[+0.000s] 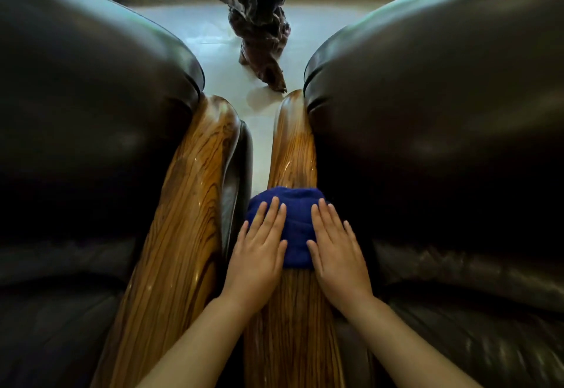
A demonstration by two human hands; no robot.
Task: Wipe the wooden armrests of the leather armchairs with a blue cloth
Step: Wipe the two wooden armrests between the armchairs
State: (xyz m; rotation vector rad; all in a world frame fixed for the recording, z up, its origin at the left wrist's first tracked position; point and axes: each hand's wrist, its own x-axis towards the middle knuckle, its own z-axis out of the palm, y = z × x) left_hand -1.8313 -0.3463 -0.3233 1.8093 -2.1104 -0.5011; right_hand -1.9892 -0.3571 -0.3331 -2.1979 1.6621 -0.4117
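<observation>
Two dark leather armchairs stand side by side, each with a glossy striped wooden armrest. A blue cloth lies folded across the right chair's armrest, about halfway along it. My left hand presses flat on the cloth's left side, fingers straight. My right hand presses flat on its right side, fingers straight too. The left chair's armrest runs parallel, bare and shiny.
The left armchair and right armchair bulge in close on both sides. A narrow gap of pale floor separates the armrests. A dark gnarled wood sculpture stands on the floor beyond them.
</observation>
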